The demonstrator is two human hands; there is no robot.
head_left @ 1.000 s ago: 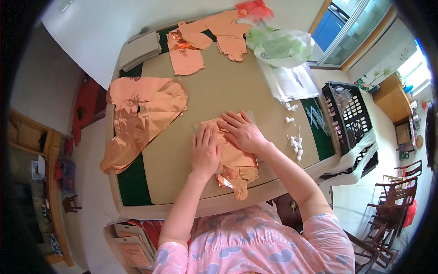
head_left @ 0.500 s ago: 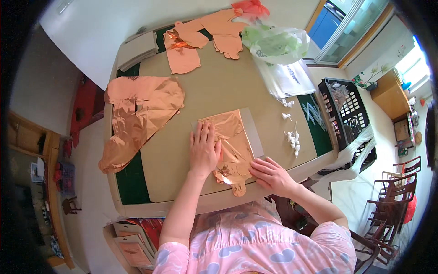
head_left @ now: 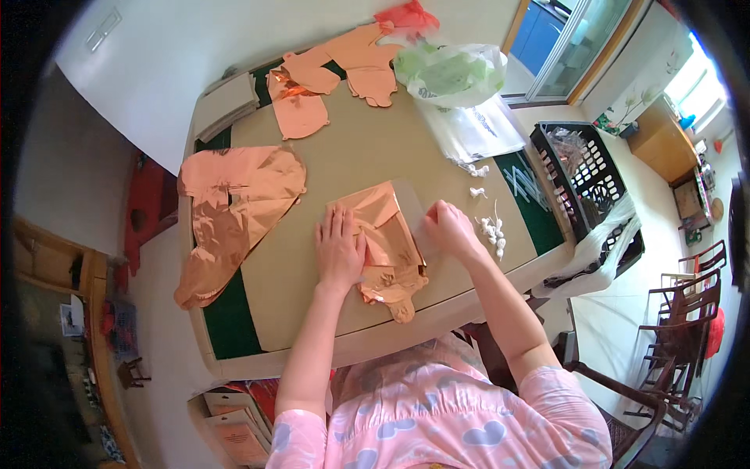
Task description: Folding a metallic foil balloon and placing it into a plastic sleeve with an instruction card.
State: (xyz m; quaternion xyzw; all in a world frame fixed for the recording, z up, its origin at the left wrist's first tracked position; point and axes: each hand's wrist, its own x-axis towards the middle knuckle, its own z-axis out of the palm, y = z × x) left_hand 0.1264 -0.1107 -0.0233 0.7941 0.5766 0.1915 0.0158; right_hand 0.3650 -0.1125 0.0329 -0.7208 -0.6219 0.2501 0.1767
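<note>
Pressing with a flat left hand (head_left: pixel 341 252), fingers closely side by side, on the 9 o'clock edge of the folded copper foil (head_left: pixel 391 241), toward the 6 o'clock side of the brown tabletop (head_left: pixel 285 309). Curling the right hand (head_left: pixel 455 232) just off the foil's 3 o'clock side, beside a pale sheet (head_left: pixel 410 202) mostly hidden beneath; cannot tell whether pinching it, with fingertips obscured. Can see a larger foil (head_left: pixel 254 187) at 9 o'clock and, at 3 o'clock, white knotted pieces (head_left: pixel 498 234), too bunched to count.
</note>
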